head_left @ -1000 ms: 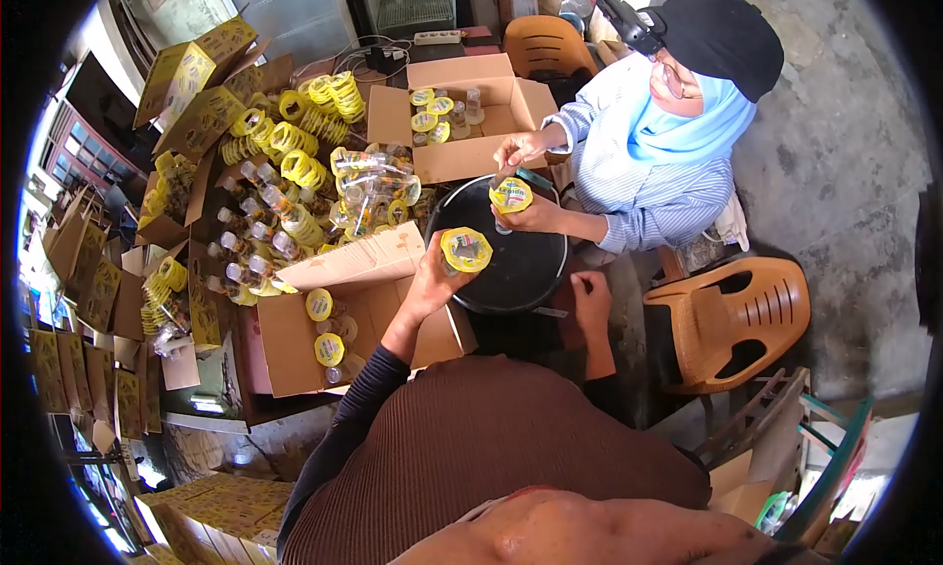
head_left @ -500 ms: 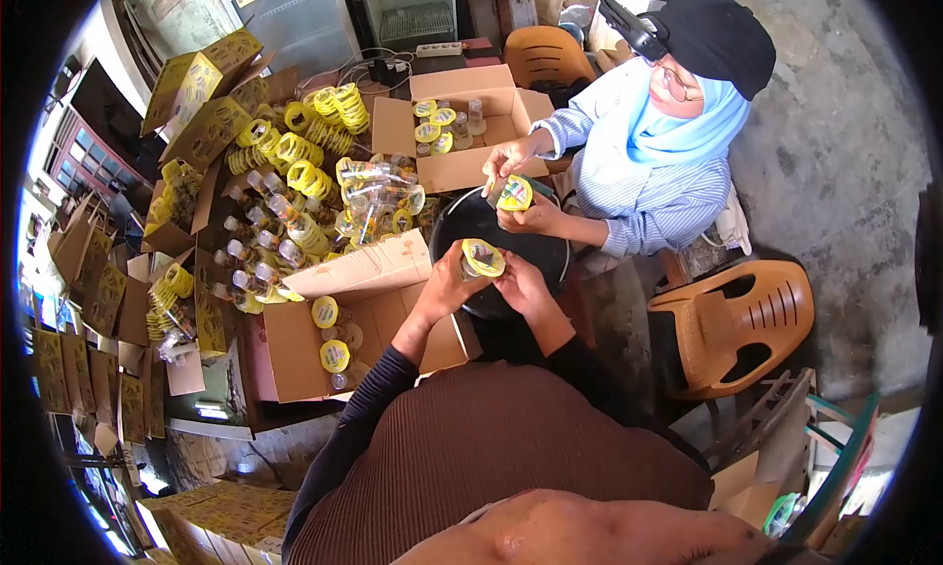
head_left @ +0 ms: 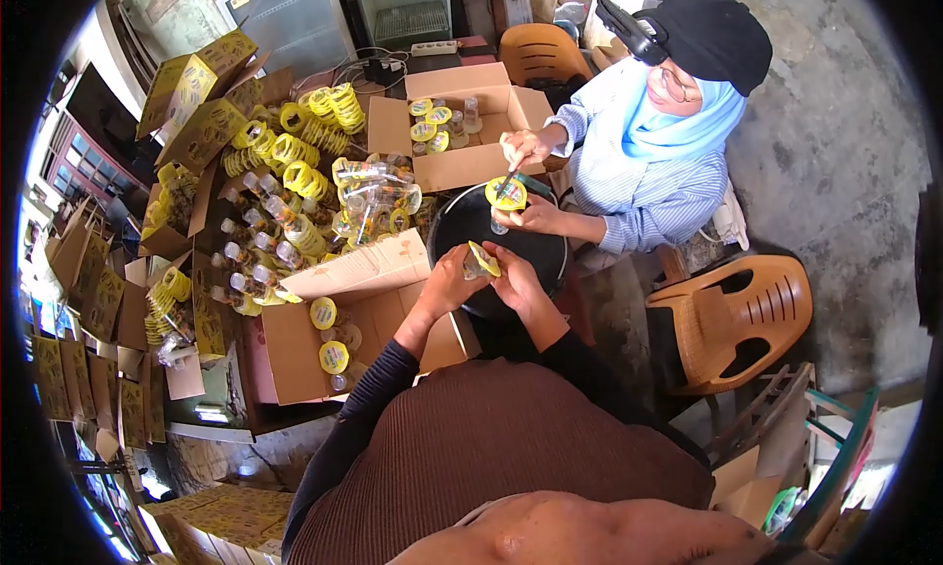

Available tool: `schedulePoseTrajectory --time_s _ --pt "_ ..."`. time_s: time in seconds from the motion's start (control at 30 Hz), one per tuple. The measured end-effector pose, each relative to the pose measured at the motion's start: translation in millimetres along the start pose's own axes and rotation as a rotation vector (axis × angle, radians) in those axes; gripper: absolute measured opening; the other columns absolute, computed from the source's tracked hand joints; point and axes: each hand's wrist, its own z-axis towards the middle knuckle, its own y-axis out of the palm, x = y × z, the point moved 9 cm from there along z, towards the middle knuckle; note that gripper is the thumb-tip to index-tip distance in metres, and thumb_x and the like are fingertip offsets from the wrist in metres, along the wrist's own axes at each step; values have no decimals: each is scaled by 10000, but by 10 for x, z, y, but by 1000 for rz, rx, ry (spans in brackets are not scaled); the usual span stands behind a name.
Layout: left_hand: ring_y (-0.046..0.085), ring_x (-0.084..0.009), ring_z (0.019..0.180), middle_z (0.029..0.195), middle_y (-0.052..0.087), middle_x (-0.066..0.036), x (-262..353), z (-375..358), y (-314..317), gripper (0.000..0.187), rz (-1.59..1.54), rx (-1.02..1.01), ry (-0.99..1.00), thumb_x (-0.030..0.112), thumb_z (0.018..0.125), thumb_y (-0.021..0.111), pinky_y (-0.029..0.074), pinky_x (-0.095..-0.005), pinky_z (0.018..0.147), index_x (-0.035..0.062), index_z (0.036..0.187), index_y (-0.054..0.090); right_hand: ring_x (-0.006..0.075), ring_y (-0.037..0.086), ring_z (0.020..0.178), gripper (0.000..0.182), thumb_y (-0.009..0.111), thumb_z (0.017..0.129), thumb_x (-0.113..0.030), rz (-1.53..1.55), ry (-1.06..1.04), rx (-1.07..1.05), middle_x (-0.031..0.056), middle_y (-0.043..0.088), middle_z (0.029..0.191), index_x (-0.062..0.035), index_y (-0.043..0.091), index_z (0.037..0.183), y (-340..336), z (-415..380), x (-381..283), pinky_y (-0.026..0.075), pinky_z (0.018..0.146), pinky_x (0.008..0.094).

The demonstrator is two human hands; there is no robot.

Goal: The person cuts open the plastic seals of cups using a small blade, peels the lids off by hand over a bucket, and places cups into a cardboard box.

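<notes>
Over the black bucket (head_left: 454, 233), my left hand (head_left: 451, 282) grips a clear plastic cup with a yellow-rimmed lid (head_left: 484, 259). My right hand (head_left: 521, 286) holds the same cup from the other side, its fingers at the lid's edge. The lid is tilted, seen partly edge-on. Just left of my hands is an open cardboard box (head_left: 295, 359) with several clear cups, some with yellow lids (head_left: 334, 357). Beyond the bucket a co-worker's hands hold another yellow-lidded cup (head_left: 506, 195) and a thin tool against it.
The co-worker (head_left: 648, 162) sits across at the right. A second open box (head_left: 462, 170) holds lidded cups. Piled yellow rings (head_left: 297, 150) and bundled clear cups (head_left: 373, 197) lie at the left. An orange chair (head_left: 732, 319) stands at the right, and stacked cartons at far left.
The cup in my hands has tilted, so its lid now shows more edge-on. The co-worker's cup has moved slightly left, and the thin tool now points down at its lid.
</notes>
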Motion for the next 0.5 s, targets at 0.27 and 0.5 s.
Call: schedulePoseTrajectory --time_s 0.27,0.5 --pt "625 -387 997 1019 634 -217 22 19 42 510 63 46 50 265 752 797 507 -442 876 -24 1107 572 181 509 1292 453 433 1069 -269 -602 -361 -182 116 556 1397 48 507 1385 459 -372 -237 369 1098 309" --pt "631 -391 965 999 639 -213 -64 29 76 481 24 5 -24 264 757 788 509 -448 855 -12 1098 589 261 437 1386 455 440 1067 -284 -997 -695 -243 188 508 1448 27 503 1393 505 -552 -311 335 1123 325"
